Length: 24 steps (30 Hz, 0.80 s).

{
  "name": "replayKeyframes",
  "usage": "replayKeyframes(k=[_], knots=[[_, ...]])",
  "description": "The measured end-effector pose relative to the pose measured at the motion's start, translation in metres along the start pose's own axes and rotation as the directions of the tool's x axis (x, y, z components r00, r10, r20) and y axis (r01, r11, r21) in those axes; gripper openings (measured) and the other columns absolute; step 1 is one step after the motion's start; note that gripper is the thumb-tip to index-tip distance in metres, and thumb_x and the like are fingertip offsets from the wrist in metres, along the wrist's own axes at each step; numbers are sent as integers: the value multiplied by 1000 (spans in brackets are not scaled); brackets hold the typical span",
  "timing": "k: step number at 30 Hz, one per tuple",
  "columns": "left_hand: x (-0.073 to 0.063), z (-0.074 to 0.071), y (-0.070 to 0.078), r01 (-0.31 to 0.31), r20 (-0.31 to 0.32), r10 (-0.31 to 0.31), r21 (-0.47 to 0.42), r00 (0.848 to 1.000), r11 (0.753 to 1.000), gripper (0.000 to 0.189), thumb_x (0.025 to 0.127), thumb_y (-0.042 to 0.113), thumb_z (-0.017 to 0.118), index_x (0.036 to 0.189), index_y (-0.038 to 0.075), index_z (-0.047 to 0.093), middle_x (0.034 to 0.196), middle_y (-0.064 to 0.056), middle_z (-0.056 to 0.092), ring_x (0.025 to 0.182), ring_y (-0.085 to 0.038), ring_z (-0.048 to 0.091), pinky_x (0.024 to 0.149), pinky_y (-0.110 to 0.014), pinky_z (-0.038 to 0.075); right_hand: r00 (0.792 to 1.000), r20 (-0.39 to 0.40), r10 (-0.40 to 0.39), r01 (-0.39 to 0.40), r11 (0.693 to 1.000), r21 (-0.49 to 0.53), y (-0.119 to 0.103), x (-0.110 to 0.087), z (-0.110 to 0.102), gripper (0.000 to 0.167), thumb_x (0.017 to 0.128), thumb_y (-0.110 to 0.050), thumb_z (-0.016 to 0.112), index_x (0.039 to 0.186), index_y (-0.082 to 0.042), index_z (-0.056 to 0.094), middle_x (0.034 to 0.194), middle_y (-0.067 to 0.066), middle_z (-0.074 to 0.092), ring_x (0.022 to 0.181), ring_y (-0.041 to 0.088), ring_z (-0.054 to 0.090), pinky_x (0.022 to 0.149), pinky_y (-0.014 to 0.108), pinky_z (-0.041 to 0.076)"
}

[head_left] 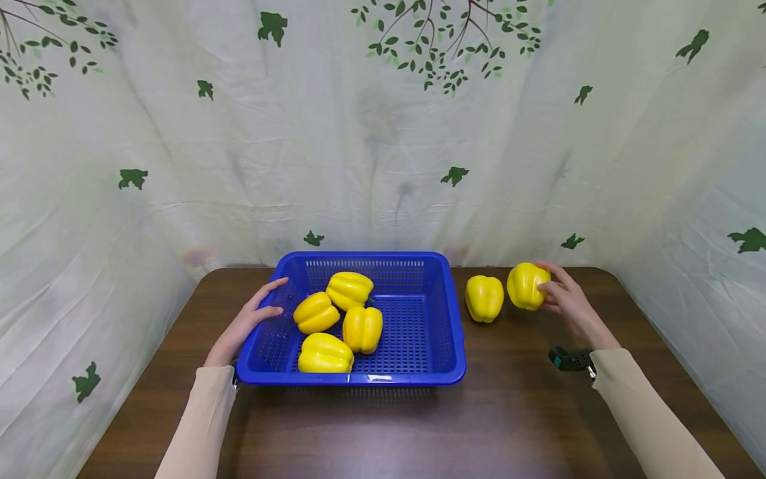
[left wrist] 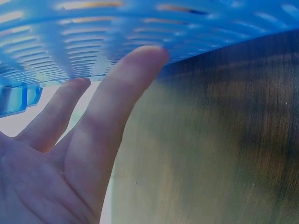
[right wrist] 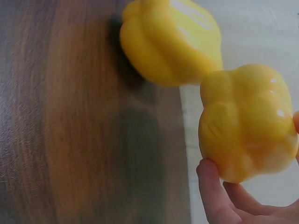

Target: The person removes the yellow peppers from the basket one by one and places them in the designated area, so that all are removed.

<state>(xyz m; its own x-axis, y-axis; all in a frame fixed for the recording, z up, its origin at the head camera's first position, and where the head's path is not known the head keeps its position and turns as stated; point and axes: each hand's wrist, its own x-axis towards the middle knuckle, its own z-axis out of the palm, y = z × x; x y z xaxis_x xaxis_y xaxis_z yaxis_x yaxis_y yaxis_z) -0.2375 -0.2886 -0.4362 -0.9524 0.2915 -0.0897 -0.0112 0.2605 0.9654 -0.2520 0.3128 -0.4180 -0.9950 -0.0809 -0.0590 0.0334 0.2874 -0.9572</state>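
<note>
My right hand (head_left: 573, 305) grips a yellow bell pepper (head_left: 525, 286) at the back right of the table. In the right wrist view the fingertips press against this pepper (right wrist: 247, 121), with a gap between it and the tabletop. Just to its left, another yellow bell pepper (head_left: 484, 299) rests on the wood. My left hand (head_left: 247, 320) is at the left side of a blue plastic basket (head_left: 413, 379), fingers and thumb extended. The left wrist view shows those fingers (left wrist: 114, 102) against the slotted wall. Several yellow bell peppers (head_left: 362, 329) lie in the basket's left half.
The brown wooden table (head_left: 509, 426) carries the basket at its centre. A pale curtain (head_left: 335, 146) with printed leaves and branches hangs behind the table and along both sides. A black wristband (head_left: 571, 359) sits at the right wrist.
</note>
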Motion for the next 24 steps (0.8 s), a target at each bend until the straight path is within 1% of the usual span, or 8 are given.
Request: replayKeyframes(k=[5, 9, 12, 15, 19, 21, 24], knots=[[0, 1, 0, 6, -9, -6, 3, 1000, 1000, 59, 99, 23, 47, 152, 27, 21, 157, -15, 7, 125, -50, 33, 90, -57, 45, 1000, 0, 24, -24, 1000, -19, 8, 1, 0, 59, 100, -19, 42, 153, -10, 17, 141, 31, 27, 91, 13, 58, 87, 37, 50], [0, 1, 0, 3, -7, -3, 8, 1000, 1000, 60, 99, 23, 47, 152, 27, 20, 157, -16, 5, 125, -50, 34, 90, -57, 45, 999, 3, 33, -32, 999, -21, 15, 1, 0, 59, 100, -18, 43, 152, -9, 17, 142, 32, 27, 94, 16, 57, 86, 36, 50], [-1, 0, 0, 3, -3, -3, 5, 1000, 1000, 61, 99, 22, 46, 153, 26, 19, 157, -17, 5, 124, -51, 34, 89, -57, 46, 1000, 6, 30, -30, 999, -35, 18, 1, 1, 59, 100, -17, 43, 152, -8, 17, 142, 33, 27, 97, 21, 56, 87, 36, 50], [-1, 0, 0, 3, -5, -3, -1, 1000, 1000, 60, 99, 23, 47, 153, 27, 19, 157, -17, 5, 124, -51, 35, 88, -56, 46, 999, 7, 34, -33, 998, -58, 20, 2, 3, 58, 100, -17, 42, 152, -8, 18, 142, 33, 26, 102, 28, 54, 91, 44, 47], [-1, 0, -1, 2, -4, -2, -8, 1000, 1000, 60, 99, 22, 47, 152, 27, 20, 156, -16, 6, 124, -50, 35, 88, -56, 46, 999, 17, 52, -51, 997, -65, 24, 3, 6, 58, 100, -17, 42, 152, -9, 18, 145, 32, 21, 111, 38, 47, 97, 55, 39], [0, 0, -2, 1, -2, -1, -8, 1000, 1000, 60, 99, 22, 47, 153, 27, 20, 157, -17, 6, 124, -50, 35, 89, -56, 46, 998, 25, 57, -56, 997, -56, 25, 4, 7, 58, 100, -16, 42, 152, -10, 18, 147, 31, 19, 115, 42, 43, 99, 57, 36], [0, 0, -1, -2, 0, 2, -6, 1000, 1000, 60, 99, 21, 47, 153, 26, 20, 157, -17, 6, 125, -50, 34, 90, -56, 46, 998, 36, 52, -51, 998, -40, 27, 4, 8, 58, 100, -15, 42, 152, -9, 18, 148, 30, 16, 119, 43, 38, 99, 58, 35]])
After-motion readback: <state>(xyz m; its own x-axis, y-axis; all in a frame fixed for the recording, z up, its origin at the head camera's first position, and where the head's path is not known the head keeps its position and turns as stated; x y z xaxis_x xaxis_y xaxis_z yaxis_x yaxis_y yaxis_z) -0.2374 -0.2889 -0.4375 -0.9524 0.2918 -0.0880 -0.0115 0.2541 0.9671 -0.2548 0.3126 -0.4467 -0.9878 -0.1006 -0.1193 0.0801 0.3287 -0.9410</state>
